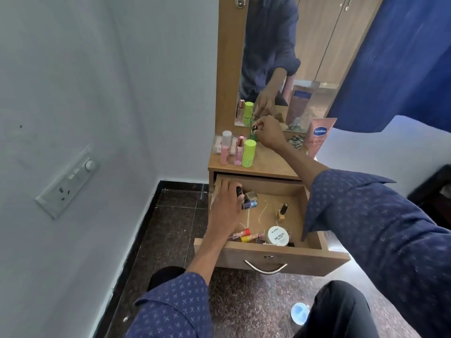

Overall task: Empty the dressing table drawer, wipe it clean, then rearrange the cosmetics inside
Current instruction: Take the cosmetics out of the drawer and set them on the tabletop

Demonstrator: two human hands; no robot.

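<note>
Floor, nearest: blue cloth [299,313], partly hidden by a knee.

Drawer [280,261], pulled open, below both hands. Contents: white jar [278,236] and two small tubes [246,235] at the front; one polish bottle [282,212] lying right of the left hand [225,206]. That hand curls round a dark-capped bottle [240,192] at the back left corner; the small bottles [251,200] touching it are hard to make out.

Tabletop [268,162], farther: right hand [268,134] pinches a green bottle [253,134]. To its left, pink bottles [230,150] and a green stick [249,153]; to its right, a pink tube [317,137], lower end hidden by the forearm.
</note>
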